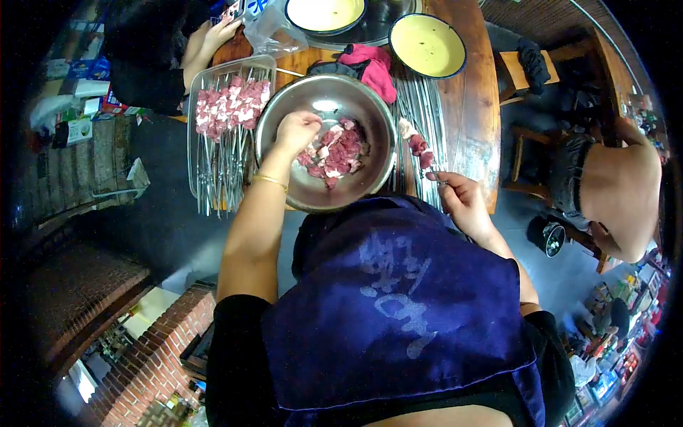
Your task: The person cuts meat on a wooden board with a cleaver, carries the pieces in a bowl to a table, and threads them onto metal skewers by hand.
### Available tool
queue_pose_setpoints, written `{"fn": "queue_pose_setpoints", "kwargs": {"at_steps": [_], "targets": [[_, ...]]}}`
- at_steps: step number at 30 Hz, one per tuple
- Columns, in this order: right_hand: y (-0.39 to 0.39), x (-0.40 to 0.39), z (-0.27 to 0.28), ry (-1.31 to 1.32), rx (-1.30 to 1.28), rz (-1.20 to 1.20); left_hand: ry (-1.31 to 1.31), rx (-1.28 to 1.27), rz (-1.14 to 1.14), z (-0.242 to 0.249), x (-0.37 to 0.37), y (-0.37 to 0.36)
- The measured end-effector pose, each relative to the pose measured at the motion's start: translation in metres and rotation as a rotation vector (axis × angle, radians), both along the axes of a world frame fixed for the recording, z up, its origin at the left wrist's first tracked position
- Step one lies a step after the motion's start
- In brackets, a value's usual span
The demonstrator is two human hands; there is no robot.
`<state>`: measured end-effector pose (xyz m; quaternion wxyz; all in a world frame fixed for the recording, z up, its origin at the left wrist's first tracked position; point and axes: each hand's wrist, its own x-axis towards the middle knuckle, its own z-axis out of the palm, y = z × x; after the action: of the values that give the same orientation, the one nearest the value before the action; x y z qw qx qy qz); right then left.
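Meat (336, 151) lies in a heap in the steel bowl (377, 107) straight ahead of me, pink cubes gathered toward the near right of its floor. My left hand (297, 130) is down inside the bowl at the left edge of that heap, fingers curled in a pinch on a piece or just over one; I cannot tell for sure that a cube is already caught between them. My right hand (461, 201) sits to the right of the bowl, closed around the near end of a thin metal skewer (431, 165) that points away from me, with a few chunks (417, 142) already threaded near its far tip.

I judge this to be the picking step of skewering: one stick partly loaded, the next cube being fetched. The move ahead calls for lifting a single piece clear of the heap, bringing it right to the skewer's point, and pushing it through its middle while my right hand keeps the stick steady.

On the left, a tray (196, 92) holds finished skewers (231, 105) side by side. Bare skewers (420, 99) lie in a bundle right of the bowl. Another person's hand (220, 32) rests on the far side of the tray, beside a pink cloth (377, 67) and two yellow bowls (427, 44).
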<state>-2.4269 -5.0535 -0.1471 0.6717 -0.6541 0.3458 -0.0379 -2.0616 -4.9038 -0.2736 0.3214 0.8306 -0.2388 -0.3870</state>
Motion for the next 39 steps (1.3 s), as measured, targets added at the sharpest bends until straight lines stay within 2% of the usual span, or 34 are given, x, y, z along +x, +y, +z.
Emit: {"fn": "queue_pose_setpoints", "kwargs": {"at_steps": [3,7,10,14,17,20,26,29,39], "targets": [[0.002,0.006,-0.001,-0.043,-0.022,0.015,0.539,-0.33,0.414,0.033,-0.012,0.009],[0.005,0.014,0.004,0.023,-0.033,0.117,1.029,-0.695,0.563,0.053,-0.02,0.024],[0.009,0.027,0.02,-0.021,-0.065,0.209,0.944,-0.752,0.585,0.073,-0.04,0.022],[0.013,0.038,0.022,-0.093,-0.204,0.336,0.963,-0.868,0.649,0.083,-0.053,0.018],[0.018,0.044,0.028,-0.159,-0.219,0.314,1.082,-0.921,0.821,0.092,-0.059,0.012],[0.022,0.047,0.021,-0.245,-0.266,0.284,1.138,-0.966,0.893,0.112,-0.07,0.005],[0.022,0.05,0.027,-0.151,-0.256,0.32,1.202,-1.077,0.819,0.124,-0.079,-0.002],[0.022,0.049,0.024,-0.122,-0.257,0.313,1.247,-1.151,0.736,0.114,-0.078,0.0],[0.022,0.051,0.032,-0.087,-0.41,0.334,1.044,-1.153,0.794,0.117,-0.085,-0.004]]}}
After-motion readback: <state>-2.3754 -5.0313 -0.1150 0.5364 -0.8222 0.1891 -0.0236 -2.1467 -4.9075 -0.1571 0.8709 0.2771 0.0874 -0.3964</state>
